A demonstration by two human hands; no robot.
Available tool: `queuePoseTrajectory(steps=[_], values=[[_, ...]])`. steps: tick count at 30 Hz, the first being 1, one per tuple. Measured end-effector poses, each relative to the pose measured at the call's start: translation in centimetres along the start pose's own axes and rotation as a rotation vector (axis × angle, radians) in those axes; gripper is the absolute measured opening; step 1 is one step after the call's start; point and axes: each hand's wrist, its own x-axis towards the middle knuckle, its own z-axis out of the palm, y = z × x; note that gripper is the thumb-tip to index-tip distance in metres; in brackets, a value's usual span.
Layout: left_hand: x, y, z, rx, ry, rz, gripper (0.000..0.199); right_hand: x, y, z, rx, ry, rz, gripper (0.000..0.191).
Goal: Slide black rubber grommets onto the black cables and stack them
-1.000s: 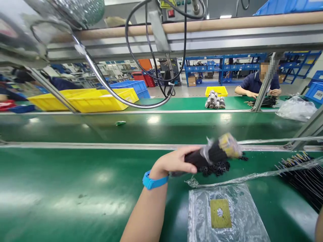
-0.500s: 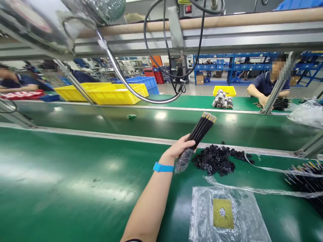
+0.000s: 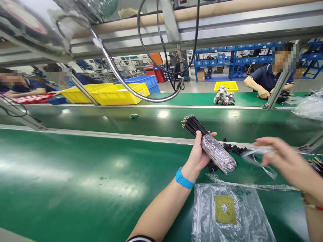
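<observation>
Wire bundle held up in the left hand, loose strip in the right

The bundle is above the bench, tilted, its bare black ends up and to the left, its lower part wrapped in clear film. The left hand is closed around it near where the film begins. The right hand, blurred and well apart from the bundle, seems to pinch a clear strip that dangles.

Should the left hand slacken, the unwrapped wires could fan out or slide from the film. The strip, thin and slack, might twist or cling to itself. A dip of the bundle could scatter the black rings just behind and below it.

On the green bench, another strip of film lies above a clear bag, with a holed yellowish square showing on or in it. More wires sit at the right edge.

Across the line, a person handles dark wires near wrapped bundles and a yellow tray. Yellow bins stand farther left; blue shelves rise behind.
</observation>
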Motion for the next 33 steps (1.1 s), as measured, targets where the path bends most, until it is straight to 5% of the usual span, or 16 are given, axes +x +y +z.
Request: queuePoseTrajectory(steps=[3, 6, 12, 18, 22, 25, 30, 33], values=[[-0.5, -1.0, 0.3, 0.039, -0.002, 0.100, 0.036, 0.8, -2.0, 5.2, 0.099, -0.285, 0.006, 0.060], [-1.4, -1.5, 0.8, 0.074, -0.011, 0.162, 0.040, 1.0, -2.5, 8.0, 0.385, -0.260, 0.050, 0.067], [-2.8, -0.6, 1.3, 0.211, -0.174, 0.175, 0.048, 1.8, -1.7, 7.4, 0.839, 0.004, 0.185, 0.045], [-3.1, 1.1, 1.4, 0.314, -0.330, 0.390, 0.063, 1.9, -2.7, 6.4, 1.100, -0.153, 0.483, 0.050], [-3.8, 2.0, 2.1, 0.252, -0.309, 0.587, 0.059, 1.5, -2.8, 7.1, 1.032, -0.401, 0.568, 0.053], [-4.2, 3.1, 2.2, 0.133, -0.183, 0.585, 0.038, 1.0, -2.9, 7.9, 0.801, -0.547, 0.442, 0.060], [-4.1, 4.9, 1.8, 0.009, -0.085, 0.524, 0.032, -0.1, -3.3, 7.6, 0.378, -0.204, 0.138, 0.040], [-4.3, 5.1, 1.9, 0.027, -0.103, 0.568, 0.034, -0.7, -3.6, 7.1, 0.295, -0.146, 0.051, 0.033]])
